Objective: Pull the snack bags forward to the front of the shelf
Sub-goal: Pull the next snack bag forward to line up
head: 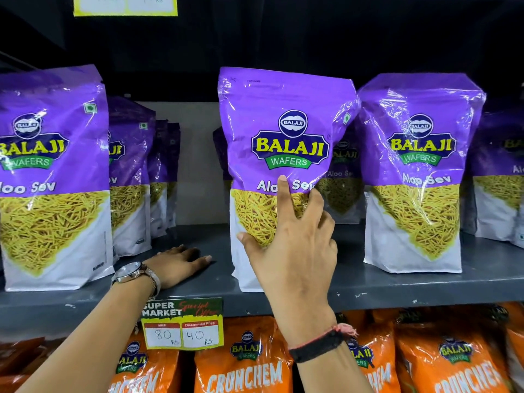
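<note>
**Aloo Sev shelf, fronting in progress**

Item: centre bag (286, 154), purple, mid-frame, upright near the shelf (397, 287) edge. Right hand (292, 251) presses its front, fingers spread, thumb at the left side, other fingers round the right edge; a loose hold, not a clamp. Left hand (175, 265) lies flat and open on the bare shelf, lower left of centre, holding nothing.

Progress, judged: three bags stand forward, the left bag (51, 177), the centre bag and the right bag (419, 171). Left to pull: back bags (133, 171) behind the left bag, more behind the centre and at far right.

Writing: "BALAJI WAFERS", "Aloo Sev". Price tag (183, 324), lower centre: "SUPER MARKET", "Special Offer", "MRP 80 RS", "Discounted Price 40 RS". Orange bags (243, 361) below: "BALAJI WAFERS", "CRUNCHEM".
</note>
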Available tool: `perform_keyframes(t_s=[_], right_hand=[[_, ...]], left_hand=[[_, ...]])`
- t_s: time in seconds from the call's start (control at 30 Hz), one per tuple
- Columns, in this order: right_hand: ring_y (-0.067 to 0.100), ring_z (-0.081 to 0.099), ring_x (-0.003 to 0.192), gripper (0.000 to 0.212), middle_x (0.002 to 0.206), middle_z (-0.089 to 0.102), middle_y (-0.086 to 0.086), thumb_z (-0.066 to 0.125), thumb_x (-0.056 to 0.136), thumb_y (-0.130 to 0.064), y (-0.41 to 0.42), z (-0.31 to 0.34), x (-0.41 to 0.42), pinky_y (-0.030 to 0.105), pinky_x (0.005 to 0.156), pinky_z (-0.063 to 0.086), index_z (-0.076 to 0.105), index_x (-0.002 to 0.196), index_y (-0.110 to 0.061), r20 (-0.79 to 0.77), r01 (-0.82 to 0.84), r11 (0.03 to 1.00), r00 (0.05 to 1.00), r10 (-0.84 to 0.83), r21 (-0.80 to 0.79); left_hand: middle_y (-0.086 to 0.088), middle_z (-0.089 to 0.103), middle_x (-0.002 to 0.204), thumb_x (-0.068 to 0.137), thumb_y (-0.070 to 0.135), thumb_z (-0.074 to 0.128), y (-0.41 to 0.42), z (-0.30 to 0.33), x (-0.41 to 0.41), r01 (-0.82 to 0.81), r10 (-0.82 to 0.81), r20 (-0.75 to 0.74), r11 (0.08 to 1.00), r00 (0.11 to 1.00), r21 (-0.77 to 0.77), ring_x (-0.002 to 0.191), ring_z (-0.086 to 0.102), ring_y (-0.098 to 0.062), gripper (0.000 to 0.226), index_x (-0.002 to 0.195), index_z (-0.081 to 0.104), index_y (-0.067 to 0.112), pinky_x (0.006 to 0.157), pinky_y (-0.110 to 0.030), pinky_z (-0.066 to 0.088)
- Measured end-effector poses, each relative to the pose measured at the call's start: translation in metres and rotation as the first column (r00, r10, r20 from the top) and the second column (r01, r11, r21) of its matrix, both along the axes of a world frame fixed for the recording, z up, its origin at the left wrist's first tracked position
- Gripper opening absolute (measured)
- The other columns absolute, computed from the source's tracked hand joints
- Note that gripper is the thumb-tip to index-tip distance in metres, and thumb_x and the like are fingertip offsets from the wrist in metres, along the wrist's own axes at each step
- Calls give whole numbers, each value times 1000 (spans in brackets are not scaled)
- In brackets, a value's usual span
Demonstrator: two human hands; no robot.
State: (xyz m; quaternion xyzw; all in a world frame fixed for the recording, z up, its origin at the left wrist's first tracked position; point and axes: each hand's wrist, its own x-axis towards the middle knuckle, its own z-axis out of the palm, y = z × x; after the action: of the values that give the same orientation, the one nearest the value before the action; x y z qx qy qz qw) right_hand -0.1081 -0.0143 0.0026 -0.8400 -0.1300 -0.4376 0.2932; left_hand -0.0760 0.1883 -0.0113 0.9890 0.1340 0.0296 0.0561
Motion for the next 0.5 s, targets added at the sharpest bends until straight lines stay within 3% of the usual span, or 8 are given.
perform_keyframes(t_s=[0.27,0.37,0.5], right_hand=[[36,32,127,91,148,20,14,64,73,-59,-1,-1,-4,46,92,43,13,144,-32,7,-15,1000,1000,15,-5],[42,23,136,99,153,13,20,64,69,-65,-2,-2,-9,57,97,40,12,146,-30,23,-1,1000,1000,1,5],[48,27,135,95,150,24,28,70,66,-60,-2,-3,-12,69,86,42,29,143,-24,118,9,998,993,-16,59]], left_hand=[[-9,12,159,92,58,22,1,0,1,0,0,-6,1000,1000,-7,146,14,-24,64,146,23,24,119,-38,11],[-8,13,159,91,59,22,3,-2,2,-3,3,-8,1000,1000,1,146,12,-23,66,147,21,24,121,-39,11],[-7,14,159,91,59,22,5,-3,3,-2,2,-11,1000,1000,-1,147,11,-23,66,147,21,24,121,-41,10]])
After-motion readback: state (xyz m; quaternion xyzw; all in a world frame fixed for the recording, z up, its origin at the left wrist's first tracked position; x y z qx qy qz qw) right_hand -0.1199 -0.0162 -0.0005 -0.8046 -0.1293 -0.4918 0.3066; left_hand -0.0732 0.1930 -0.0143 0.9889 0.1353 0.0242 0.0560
